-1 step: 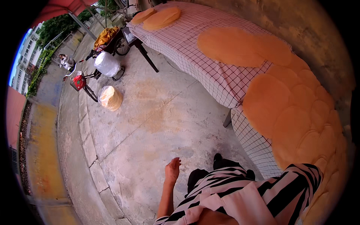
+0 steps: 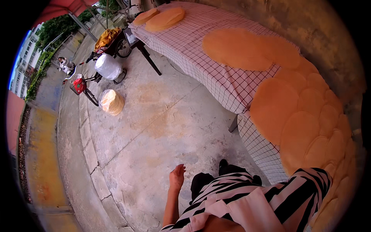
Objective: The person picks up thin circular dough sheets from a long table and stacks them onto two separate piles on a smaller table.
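Left hand (image 2: 177, 177) hung empty, half-curled; right hand hidden, grip untellable; rounds (image 2: 301, 129) looked light, floppy, best lifted edge-first!

The orange discs (image 2: 301, 123) look smooth (and matt)

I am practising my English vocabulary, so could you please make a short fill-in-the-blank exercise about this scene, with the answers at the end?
1. The person's only visible hand is the ____ one.
2. The round sheets spread beside the person are ____ in colour.
3. The cloth beneath them has a ____ pattern.
4. The person's shirt is patterned with ____.

Missing words: left; orange; checked; stripes.
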A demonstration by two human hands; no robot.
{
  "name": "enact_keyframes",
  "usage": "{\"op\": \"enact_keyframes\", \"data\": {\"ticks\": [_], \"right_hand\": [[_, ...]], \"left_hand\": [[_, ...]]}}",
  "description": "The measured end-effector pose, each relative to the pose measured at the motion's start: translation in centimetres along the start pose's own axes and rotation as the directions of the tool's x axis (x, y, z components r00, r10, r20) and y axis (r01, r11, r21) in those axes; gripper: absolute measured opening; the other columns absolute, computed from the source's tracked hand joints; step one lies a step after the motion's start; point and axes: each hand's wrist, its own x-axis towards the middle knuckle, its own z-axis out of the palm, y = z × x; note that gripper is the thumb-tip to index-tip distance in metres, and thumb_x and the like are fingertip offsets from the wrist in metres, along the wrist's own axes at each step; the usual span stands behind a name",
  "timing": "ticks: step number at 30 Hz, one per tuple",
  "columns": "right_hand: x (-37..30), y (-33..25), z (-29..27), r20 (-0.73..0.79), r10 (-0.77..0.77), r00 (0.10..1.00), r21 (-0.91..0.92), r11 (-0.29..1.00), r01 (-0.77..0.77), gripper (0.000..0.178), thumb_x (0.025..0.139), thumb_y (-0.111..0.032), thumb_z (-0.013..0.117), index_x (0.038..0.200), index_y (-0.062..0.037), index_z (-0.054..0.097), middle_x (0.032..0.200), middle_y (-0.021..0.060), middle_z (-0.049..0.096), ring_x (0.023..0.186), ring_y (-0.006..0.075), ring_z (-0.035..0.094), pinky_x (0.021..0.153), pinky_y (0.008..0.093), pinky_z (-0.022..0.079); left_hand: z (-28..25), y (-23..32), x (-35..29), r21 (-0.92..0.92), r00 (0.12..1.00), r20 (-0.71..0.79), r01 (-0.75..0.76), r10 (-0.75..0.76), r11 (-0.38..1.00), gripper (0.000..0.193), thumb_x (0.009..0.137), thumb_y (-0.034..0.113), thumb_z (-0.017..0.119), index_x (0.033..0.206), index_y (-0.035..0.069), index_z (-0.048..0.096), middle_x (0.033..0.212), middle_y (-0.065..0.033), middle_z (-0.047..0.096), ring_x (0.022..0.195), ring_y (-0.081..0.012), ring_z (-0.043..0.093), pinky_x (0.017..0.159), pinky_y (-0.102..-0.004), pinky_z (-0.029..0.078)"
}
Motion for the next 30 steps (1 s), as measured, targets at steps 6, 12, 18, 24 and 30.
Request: {"op": "enact_keyframes", "data": {"ticks": [6,12,18,24,30], "right_hand": [[3.6,-6.2,-0.6,-0.077,0.033,0.996,0.052,0.998,-0.029,0.031,0.086,-0.029,0.054,0.087,0.0015,0.059,0.080,0.0131,0.065,0.066,0.0221,0.064,0.059,0.0322,0.051],[6.3,-12.6,1.8,-0.194,0.085,0.977,0.185,0.981,-0.049,0.032,0.086,-0.030,0.053,0.087,0.0013,0.059,0.081,0.0127,0.065,0.067,0.0215,0.065,0.060,0.0319,0.051],[9.0,-18.5,5.0,-0.266,0.133,0.955,0.301,0.952,-0.049,0.033,0.087,-0.031,0.053,0.088,0.0010,0.059,0.082,0.0123,0.065,0.067,0.0209,0.065,0.061,0.0315,0.051],[11.2,-21.0,7.6,-0.155,0.183,0.971,0.358,0.926,-0.117,0.034,0.088,-0.032,0.052,0.088,0.0008,0.059,0.082,0.0119,0.066,0.067,0.0204,0.065,0.062,0.0312,0.051],[12.2,-20.9,4.2,0.190,0.140,0.972,0.347,0.916,-0.200,0.035,0.088,-0.033,0.051,0.088,0.0005,0.059,0.083,0.0115,0.066,0.068,0.0198,0.065,0.062,0.0309,0.050]], "left_hand": [[-0.6,-1.3,10.4,0.026,0.981,0.161,-0.113,0.107,0.993,0.022,0.078,0.003,0.058,0.099,0.006,0.058,0.082,-0.0153,0.065,0.076,-0.0300,0.064,0.065,-0.0347,0.050],[-3.9,-1.2,24.5,-0.023,0.886,0.329,-0.338,0.327,0.941,0.024,0.077,0.002,0.058,0.101,0.006,0.056,0.084,-0.0137,0.066,0.076,-0.0283,0.064,0.066,-0.0342,0.052],[-5.3,2.4,36.6,-0.155,0.748,0.456,-0.467,0.482,0.871,0.019,0.080,0.001,0.056,0.099,0.002,0.057,0.082,-0.0154,0.065,0.072,-0.0262,0.065,0.063,-0.0319,0.052],[-0.8,9.1,43.5,-0.378,0.523,0.579,-0.506,0.625,0.775,0.017,0.082,0.003,0.055,0.099,0.001,0.057,0.083,-0.0168,0.065,0.072,-0.0269,0.065,0.062,-0.0314,0.051],[5.1,21.1,49.6,-0.321,0.260,0.430,-0.851,0.865,0.416,0.011,0.082,0.007,0.057,0.091,0.001,0.060,0.081,-0.0188,0.062,0.072,-0.0332,0.060,0.064,-0.0352,0.049]]}}
